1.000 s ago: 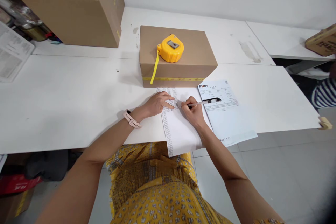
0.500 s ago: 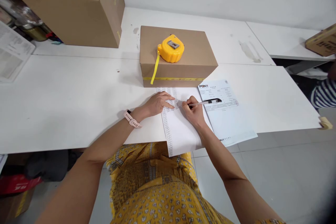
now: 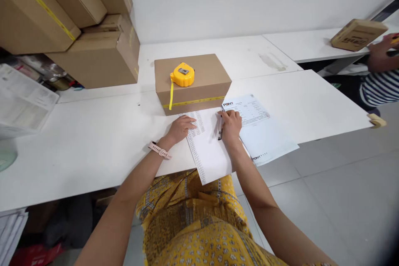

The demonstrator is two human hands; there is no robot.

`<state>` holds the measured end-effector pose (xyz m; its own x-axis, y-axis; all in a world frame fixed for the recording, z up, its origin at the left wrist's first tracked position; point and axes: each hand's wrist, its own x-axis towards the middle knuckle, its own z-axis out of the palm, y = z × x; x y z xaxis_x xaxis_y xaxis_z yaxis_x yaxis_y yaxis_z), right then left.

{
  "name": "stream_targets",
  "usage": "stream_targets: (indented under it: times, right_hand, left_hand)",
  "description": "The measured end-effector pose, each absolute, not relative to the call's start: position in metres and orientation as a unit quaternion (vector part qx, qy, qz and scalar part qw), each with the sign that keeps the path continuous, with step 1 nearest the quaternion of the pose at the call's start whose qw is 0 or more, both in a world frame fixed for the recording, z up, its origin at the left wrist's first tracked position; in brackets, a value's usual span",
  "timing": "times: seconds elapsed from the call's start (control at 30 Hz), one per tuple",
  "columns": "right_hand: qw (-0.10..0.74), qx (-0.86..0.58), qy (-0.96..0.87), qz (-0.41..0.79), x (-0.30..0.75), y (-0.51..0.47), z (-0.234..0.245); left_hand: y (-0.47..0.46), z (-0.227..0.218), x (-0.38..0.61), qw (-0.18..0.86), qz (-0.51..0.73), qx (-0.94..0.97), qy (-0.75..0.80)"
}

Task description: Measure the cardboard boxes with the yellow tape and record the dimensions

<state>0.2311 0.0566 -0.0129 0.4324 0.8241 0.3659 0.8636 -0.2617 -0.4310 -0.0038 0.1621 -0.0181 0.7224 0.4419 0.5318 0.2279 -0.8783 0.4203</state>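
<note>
My left hand [image 3: 181,129] lies open on the upper left of a white sheet of paper [image 3: 215,158], fingers stretched over its handwritten columns. A pink wristband [image 3: 160,150] is on that wrist. On the sheet's right side, my right hand [image 3: 231,124] is closed on a pen [image 3: 220,129], whose black end points back toward me. Under and beside this hand lie pale blue printed sheets [image 3: 268,139] headed PONY. Just beyond the papers stands a closed cardboard box [image 3: 199,96] with a yellow tape measure [image 3: 183,75] on top.
Large cardboard boxes [image 3: 96,56] are stacked at the back left beside a plastic-wrapped pack [image 3: 28,99]. At far right, a person in a striped sleeve [image 3: 382,87] is near a small brown box [image 3: 358,35]. The white table's [image 3: 93,145] front edge runs close to my body.
My right hand has swung the pen from pointing right to pointing back toward me, staying over the sheet. My left hand remains on the paper. The camera view has shifted and tilted.
</note>
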Motion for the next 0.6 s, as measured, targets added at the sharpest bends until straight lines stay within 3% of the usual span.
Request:
stream_targets:
  times: [0.17, 0.33, 0.47, 0.6]
  right_hand:
    - [0.291, -0.808, -0.51, -0.051, 0.228, 0.057, -0.011]
    - [0.319, -0.797, -0.511, -0.046, 0.226, 0.056, -0.012]
    - [0.342, -0.785, -0.516, -0.037, 0.224, 0.054, -0.012]
    - [0.35, -0.781, -0.517, -0.023, 0.224, 0.053, -0.013]
  left_hand:
    - [0.148, 0.014, -0.013, 0.069, 0.423, 0.863, 0.265]
    - [0.169, 0.09, 0.003, 0.0, 0.464, 0.813, 0.352]
    - [0.205, 0.13, 0.03, 0.064, 0.39, 0.81, 0.432]
    - [0.218, 0.135, 0.048, 0.15, 0.347, 0.784, 0.491]
